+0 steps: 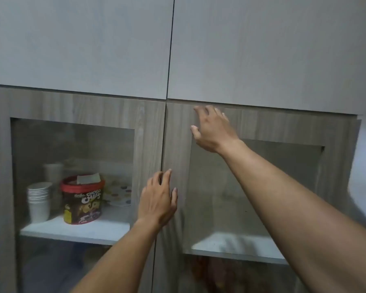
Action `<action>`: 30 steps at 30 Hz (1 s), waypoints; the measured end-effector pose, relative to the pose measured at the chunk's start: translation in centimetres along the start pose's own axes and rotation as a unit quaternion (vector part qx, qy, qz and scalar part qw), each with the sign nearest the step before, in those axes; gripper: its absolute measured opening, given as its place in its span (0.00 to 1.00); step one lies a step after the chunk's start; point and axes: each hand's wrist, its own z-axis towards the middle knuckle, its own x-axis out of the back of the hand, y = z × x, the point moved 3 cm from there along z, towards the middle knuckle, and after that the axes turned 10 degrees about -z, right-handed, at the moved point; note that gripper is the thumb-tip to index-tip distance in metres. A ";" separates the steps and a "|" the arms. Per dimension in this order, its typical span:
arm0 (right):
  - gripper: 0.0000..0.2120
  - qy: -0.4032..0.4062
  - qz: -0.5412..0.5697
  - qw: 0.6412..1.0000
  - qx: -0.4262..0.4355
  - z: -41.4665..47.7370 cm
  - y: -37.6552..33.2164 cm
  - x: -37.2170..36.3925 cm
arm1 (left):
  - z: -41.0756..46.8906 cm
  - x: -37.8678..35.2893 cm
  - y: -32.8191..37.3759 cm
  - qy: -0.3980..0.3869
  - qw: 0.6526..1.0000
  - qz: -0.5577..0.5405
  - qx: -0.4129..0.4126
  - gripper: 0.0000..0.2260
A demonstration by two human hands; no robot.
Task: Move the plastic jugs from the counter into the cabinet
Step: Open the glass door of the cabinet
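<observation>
White shelf (76,231), left compartment, seen through the glazed door: one stack of white paper cups (39,203) at left, a red-lidded Choco Chips tub (82,200) beside it, dotted plates (119,194) behind on the right. White shelf (237,246), right compartment: nothing discernible on it.

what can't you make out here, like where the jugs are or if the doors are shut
- Jugs and counter: neither is in the head view; they would lie outside the frame.
- Right cabinet door: the left hand and right hand cover its edges, so closed or just ajar cannot be told.
- Lower shelf: dim behind the hazy glass and cut off by the bottom edge.
- Spotted item behind the Choco Chips tub: blurred, partly hidden.
</observation>
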 end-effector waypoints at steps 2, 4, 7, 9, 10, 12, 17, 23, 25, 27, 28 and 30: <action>0.26 -0.010 -0.008 1.000 0.006 1.5 -1.1 -0.6 | 0.4 -0.5 -1.2 -0.009 1.000 -0.029 0.004 0.25; 0.26 -0.026 -0.022 0.999 0.006 2.8 -1.7 -1.0 | 0.5 -1.5 -2.1 -0.018 0.999 -0.042 -0.001 0.24; 0.25 -0.016 -0.044 0.999 -0.004 4.3 -2.4 -1.5 | 0.5 -2.8 -2.5 -0.028 0.997 -0.071 0.005 0.24; 0.25 -0.017 -0.061 0.998 -0.009 4.9 -2.9 -1.7 | 0.8 -3.3 -2.7 -0.011 0.996 -0.086 0.013 0.26; 0.26 -0.022 -0.068 0.997 -0.012 5.2 -3.2 -2.0 | 0.9 -3.6 -2.8 -0.004 0.996 -0.092 0.019 0.26; 0.28 -0.029 -0.080 0.996 -0.020 5.4 -3.6 -2.3 | 1.1 -3.9 -3.0 0.013 0.994 -0.105 0.031 0.27; 0.23 -0.037 -0.079 0.996 -0.036 5.6 -4.0 -1.6 | 1.3 -3.8 -3.5 0.059 0.986 -0.149 0.054 0.28; 0.23 -0.044 -0.046 0.998 -0.025 3.6 -3.5 1.4 | 0.8 -2.0 -3.0 0.006 0.968 -0.215 0.132 0.26; 0.24 -0.044 -0.030 0.998 -0.016 2.4 -3.6 2.7 | -0.3 -1.0 -2.8 -0.009 0.968 -0.209 0.136 0.26; 0.24 -0.045 -0.011 0.999 -0.003 0.9 -3.6 4.1 | -2.0 0.3 -2.2 -0.003 0.967 -0.215 0.136 0.24; 0.25 -0.045 -0.005 0.999 0.005 0.2 -3.5 4.7 | -2.9 0.8 -1.9 -0.001 0.965 -0.224 0.135 0.22; 0.25 -0.035 0.011 0.999 0.016 -1.1 -3.1 6.4 | -4.6 1.9 -1.2 -0.004 0.965 -0.229 0.128 0.17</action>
